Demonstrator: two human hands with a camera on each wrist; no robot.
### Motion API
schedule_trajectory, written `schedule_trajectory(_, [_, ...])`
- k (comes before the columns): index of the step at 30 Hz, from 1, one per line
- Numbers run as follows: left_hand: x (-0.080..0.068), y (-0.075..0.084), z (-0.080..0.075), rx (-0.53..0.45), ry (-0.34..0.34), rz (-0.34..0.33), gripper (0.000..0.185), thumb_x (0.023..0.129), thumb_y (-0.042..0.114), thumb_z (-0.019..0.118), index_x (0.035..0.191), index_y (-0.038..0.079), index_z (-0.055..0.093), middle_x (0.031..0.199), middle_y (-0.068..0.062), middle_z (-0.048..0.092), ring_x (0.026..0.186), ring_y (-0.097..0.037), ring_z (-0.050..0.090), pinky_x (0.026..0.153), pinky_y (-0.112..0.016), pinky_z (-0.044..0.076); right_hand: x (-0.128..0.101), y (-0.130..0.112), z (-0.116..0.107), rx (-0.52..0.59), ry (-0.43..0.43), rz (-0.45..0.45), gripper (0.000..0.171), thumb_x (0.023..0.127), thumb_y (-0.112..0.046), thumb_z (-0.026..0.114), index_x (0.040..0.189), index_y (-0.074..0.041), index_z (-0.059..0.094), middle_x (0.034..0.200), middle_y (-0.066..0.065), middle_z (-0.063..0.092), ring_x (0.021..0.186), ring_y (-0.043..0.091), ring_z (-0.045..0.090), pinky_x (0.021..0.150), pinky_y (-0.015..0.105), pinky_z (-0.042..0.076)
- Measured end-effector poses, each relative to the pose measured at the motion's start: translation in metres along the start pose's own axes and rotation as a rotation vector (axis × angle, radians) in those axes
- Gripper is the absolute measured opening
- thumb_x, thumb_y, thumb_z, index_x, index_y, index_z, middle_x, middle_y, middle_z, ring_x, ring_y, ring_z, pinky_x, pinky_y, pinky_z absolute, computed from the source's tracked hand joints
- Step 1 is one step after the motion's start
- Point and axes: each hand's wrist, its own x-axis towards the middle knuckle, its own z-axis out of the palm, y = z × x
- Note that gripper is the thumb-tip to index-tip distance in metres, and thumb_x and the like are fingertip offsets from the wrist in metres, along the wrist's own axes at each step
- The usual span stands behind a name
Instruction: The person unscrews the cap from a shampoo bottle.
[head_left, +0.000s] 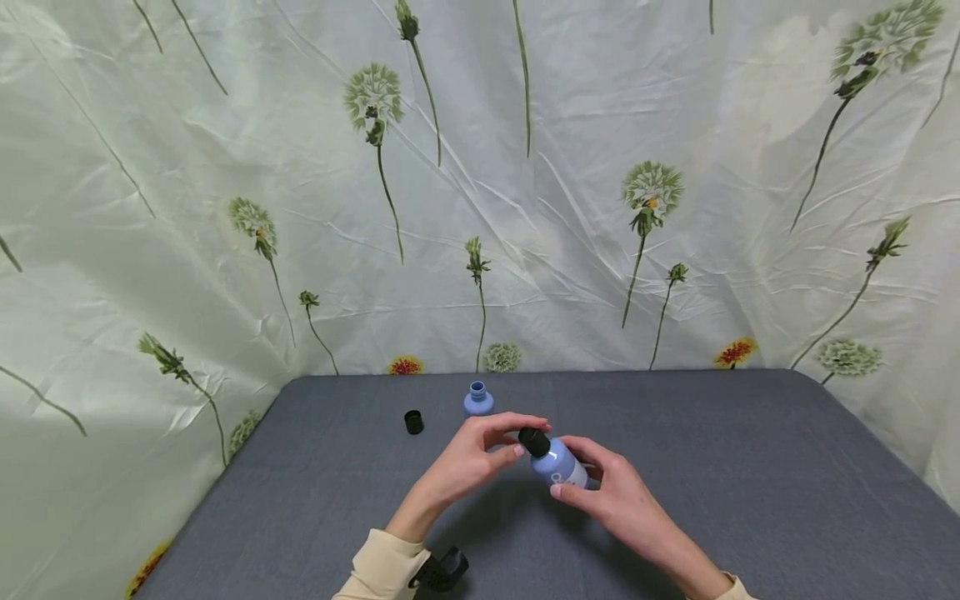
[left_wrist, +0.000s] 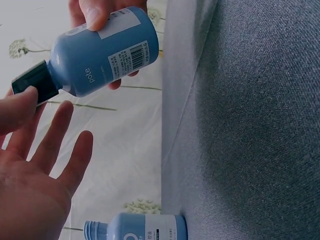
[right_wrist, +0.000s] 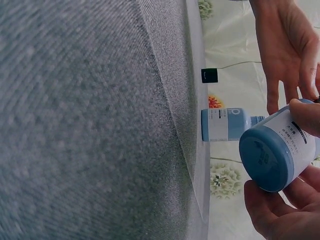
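Observation:
A blue bottle (head_left: 555, 463) with a black cap (head_left: 535, 442) is tilted in the air above the table, its cap end up and to the left. Its body is held by my right hand (head_left: 622, 500), thumb on the near side and fingers behind. With thumb and fingers my left hand (head_left: 468, 458) pinches the cap; in the left wrist view the other fingers (left_wrist: 77, 157) are spread. Behind the left hand a second blue bottle (head_left: 478, 402) stands upright without a cap, its threaded neck bare. A loose black cap (head_left: 413, 422) rests on the table left of it.
Grey cloth covers the table (head_left: 712, 467). A white curtain (head_left: 562, 208) printed with dandelions hangs along the table's back edge and sides. A black device (head_left: 442, 571) is strapped at my left wrist, over the beige sleeve.

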Motion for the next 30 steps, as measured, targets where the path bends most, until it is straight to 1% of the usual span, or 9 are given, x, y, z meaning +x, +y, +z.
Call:
schedule_trajectory(6, [-0.001, 0.001, 0.0, 0.03, 0.099, -0.049, 0.029, 0.09, 0.018, 0.074, 0.118, 0.022, 0.069, 0.115, 0.006, 0.067, 0.108, -0.015, 0.059, 0.092, -0.039, 0.048, 0.0, 0.0, 0.002, -0.003, 0.006, -0.002, 0.058, 0.079, -0.024, 0.084, 0.13, -0.009, 0.059, 0.123, 0.009, 0.062, 0.105, 0.024, 0.061, 0.088, 0.047, 0.051])
schedule_trajectory(8, [-0.001, 0.002, 0.001, 0.032, 0.131, -0.07, 0.027, 0.087, 0.02, 0.077, 0.114, 0.019, 0.07, 0.11, 0.004, 0.067, 0.103, -0.017, 0.06, 0.09, -0.041, 0.048, -0.001, -0.001, 0.002, -0.008, 0.005, 0.0, 0.058, 0.079, -0.024, 0.084, 0.13, -0.01, 0.06, 0.123, 0.008, 0.062, 0.105, 0.024, 0.061, 0.089, 0.047, 0.051])
schedule_trajectory(12, [-0.001, 0.002, 0.002, 0.023, 0.164, -0.086, 0.027, 0.085, 0.018, 0.079, 0.111, 0.015, 0.071, 0.105, 0.002, 0.068, 0.097, -0.017, 0.061, 0.088, -0.044, 0.048, -0.001, -0.002, 0.002, -0.017, 0.0, 0.008, 0.058, 0.08, -0.025, 0.084, 0.13, -0.011, 0.06, 0.123, 0.009, 0.062, 0.105, 0.025, 0.061, 0.089, 0.047, 0.051])
schedule_trajectory(15, [-0.002, 0.012, 0.003, 0.028, 0.158, -0.089, 0.031, 0.086, 0.014, 0.077, 0.117, 0.012, 0.069, 0.11, 0.0, 0.068, 0.099, -0.016, 0.061, 0.088, -0.046, 0.048, -0.002, -0.002, 0.002, -0.011, -0.004, 0.008, 0.059, 0.08, -0.025, 0.084, 0.131, -0.01, 0.059, 0.124, 0.01, 0.061, 0.106, 0.026, 0.061, 0.088, 0.047, 0.051])
schedule_trajectory(19, [-0.002, 0.012, 0.003, 0.057, 0.131, -0.065, 0.038, 0.089, 0.018, 0.075, 0.126, 0.017, 0.067, 0.118, 0.004, 0.066, 0.104, -0.015, 0.06, 0.089, -0.043, 0.049, -0.002, -0.002, 0.002, -0.007, -0.003, 0.009, 0.06, 0.08, -0.024, 0.084, 0.132, -0.009, 0.058, 0.125, 0.01, 0.061, 0.107, 0.025, 0.06, 0.089, 0.048, 0.051])
schedule_trajectory(20, [-0.002, 0.012, 0.002, 0.067, 0.126, -0.056, 0.037, 0.089, 0.02, 0.075, 0.126, 0.019, 0.067, 0.118, 0.006, 0.066, 0.103, -0.015, 0.06, 0.089, -0.042, 0.049, -0.002, -0.002, 0.002, -0.009, -0.002, 0.01, 0.06, 0.08, -0.024, 0.084, 0.131, -0.009, 0.059, 0.125, 0.009, 0.061, 0.107, 0.025, 0.06, 0.089, 0.048, 0.051])
schedule_trajectory(22, [-0.001, 0.002, 0.002, 0.077, 0.124, -0.047, 0.035, 0.089, 0.026, 0.075, 0.123, 0.025, 0.068, 0.115, 0.01, 0.067, 0.102, -0.015, 0.06, 0.088, -0.04, 0.05, -0.002, -0.002, 0.002, -0.014, 0.001, 0.013, 0.059, 0.079, -0.025, 0.084, 0.131, -0.009, 0.059, 0.124, 0.009, 0.061, 0.106, 0.025, 0.06, 0.09, 0.049, 0.05])
schedule_trajectory(27, [0.0, 0.002, 0.003, 0.077, 0.135, -0.06, 0.028, 0.088, 0.026, 0.076, 0.116, 0.027, 0.071, 0.109, 0.01, 0.068, 0.098, -0.015, 0.06, 0.087, -0.042, 0.049, -0.001, -0.002, 0.003, -0.014, 0.007, 0.016, 0.058, 0.079, -0.025, 0.084, 0.13, -0.01, 0.06, 0.123, 0.008, 0.062, 0.105, 0.025, 0.061, 0.089, 0.047, 0.051])
schedule_trajectory(30, [0.0, 0.001, 0.003, 0.047, 0.132, -0.059, 0.027, 0.089, 0.023, 0.075, 0.115, 0.024, 0.07, 0.111, 0.008, 0.068, 0.099, -0.014, 0.06, 0.088, -0.04, 0.049, -0.001, -0.002, 0.003, -0.01, 0.006, 0.015, 0.058, 0.079, -0.024, 0.084, 0.13, -0.01, 0.06, 0.123, 0.009, 0.062, 0.105, 0.025, 0.061, 0.088, 0.046, 0.052])
